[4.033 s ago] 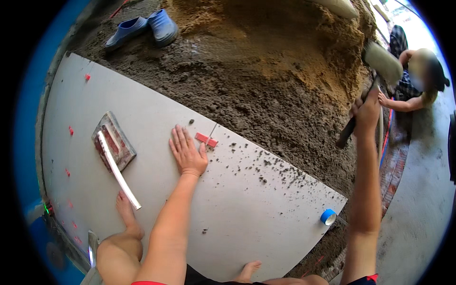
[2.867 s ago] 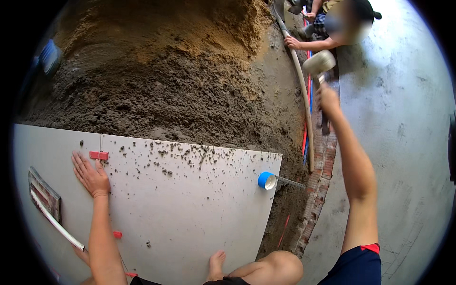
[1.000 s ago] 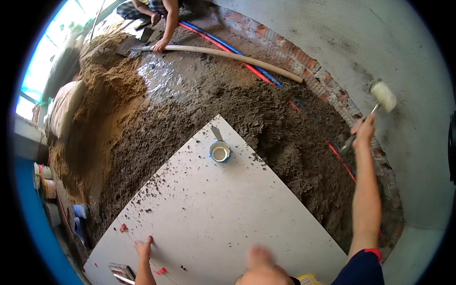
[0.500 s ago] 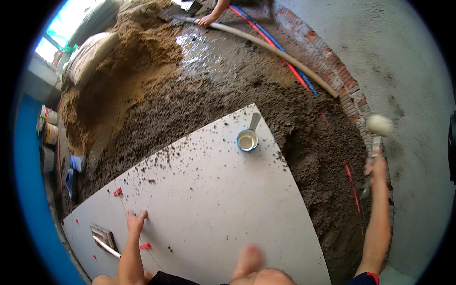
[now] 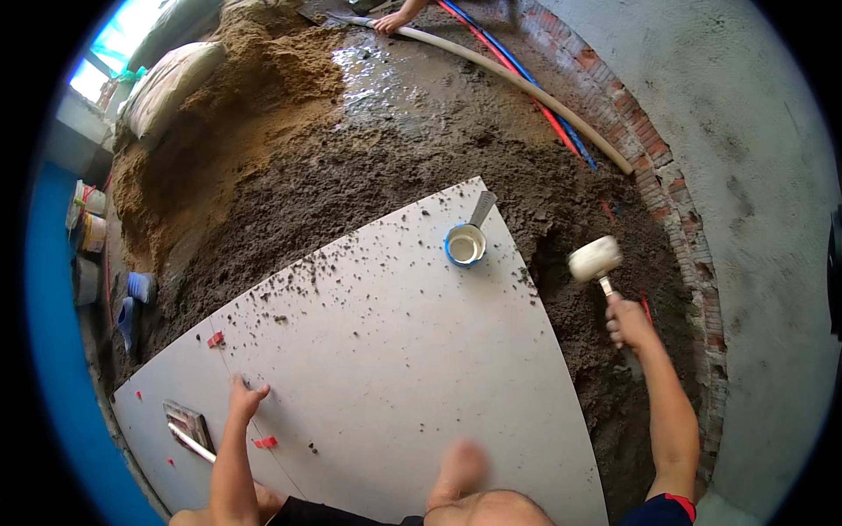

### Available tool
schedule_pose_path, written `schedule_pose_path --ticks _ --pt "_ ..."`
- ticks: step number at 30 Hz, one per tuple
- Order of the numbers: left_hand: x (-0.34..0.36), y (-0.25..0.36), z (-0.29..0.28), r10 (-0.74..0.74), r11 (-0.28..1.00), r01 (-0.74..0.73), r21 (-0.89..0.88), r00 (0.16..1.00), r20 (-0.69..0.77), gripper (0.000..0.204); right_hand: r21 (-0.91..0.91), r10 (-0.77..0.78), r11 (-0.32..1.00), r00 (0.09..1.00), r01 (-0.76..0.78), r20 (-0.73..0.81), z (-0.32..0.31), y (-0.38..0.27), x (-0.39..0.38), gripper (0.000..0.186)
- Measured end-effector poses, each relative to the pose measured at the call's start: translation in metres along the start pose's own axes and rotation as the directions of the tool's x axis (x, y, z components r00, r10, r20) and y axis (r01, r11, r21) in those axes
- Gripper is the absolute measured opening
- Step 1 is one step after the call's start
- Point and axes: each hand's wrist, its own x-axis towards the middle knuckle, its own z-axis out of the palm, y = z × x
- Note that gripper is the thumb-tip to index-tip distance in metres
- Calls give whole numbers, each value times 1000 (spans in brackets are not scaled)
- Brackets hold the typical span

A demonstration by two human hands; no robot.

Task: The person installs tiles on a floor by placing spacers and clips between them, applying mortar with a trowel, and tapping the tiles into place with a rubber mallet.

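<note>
My right hand [image 5: 629,323] is closed around the handle of a white-headed mallet [image 5: 595,258], which hangs over the dark mortar bed just beyond the right edge of a large pale tile [image 5: 377,359]. A blurred greyish shape below that hand cannot be made out. My left hand [image 5: 248,396] rests on the tile surface by the thin seam at the left, thumb spread and nothing held. Red tile clips [image 5: 266,443] sit along this seam. Near the tile's far corner stands a round blue-rimmed cup [image 5: 465,245] with pale contents and a grey handle-like piece beside it.
Left of my left hand lies a flat tool [image 5: 187,424] with a white handle. Mortar [image 5: 351,188] and a sand heap [image 5: 228,96] spread beyond the tile. Another person's hand [image 5: 390,22] holds a long pole [image 5: 517,81] near red and blue pipes. Brickwork [image 5: 675,197] curves along the right.
My right hand has swung the mallet left and down, from over the brickwork edge to closer to the tile. My left hand stays by the seam.
</note>
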Motion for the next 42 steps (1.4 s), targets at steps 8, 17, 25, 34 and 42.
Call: schedule_pose_path --ticks 8,17,25,34,42 --pt "-1 -6 7 -42 999 42 28 999 19 105 530 -127 551 692 645 -711 -109 -20 -19 46" --pt "3 5 -11 52 998 -56 16 986 160 110 -166 87 983 996 -81 25 22 56 -11 47" --pt "-3 -15 3 52 998 -53 30 998 36 113 402 -227 714 732 574 -642 -119 -10 -63 49" --pt "8 -15 9 129 986 -129 104 992 8 109 -354 -60 933 998 58 7 32 122 -26 58" --pt "2 -33 6 89 990 -95 104 995 55 102 308 -134 896 854 321 -503 -98 66 -103 55"
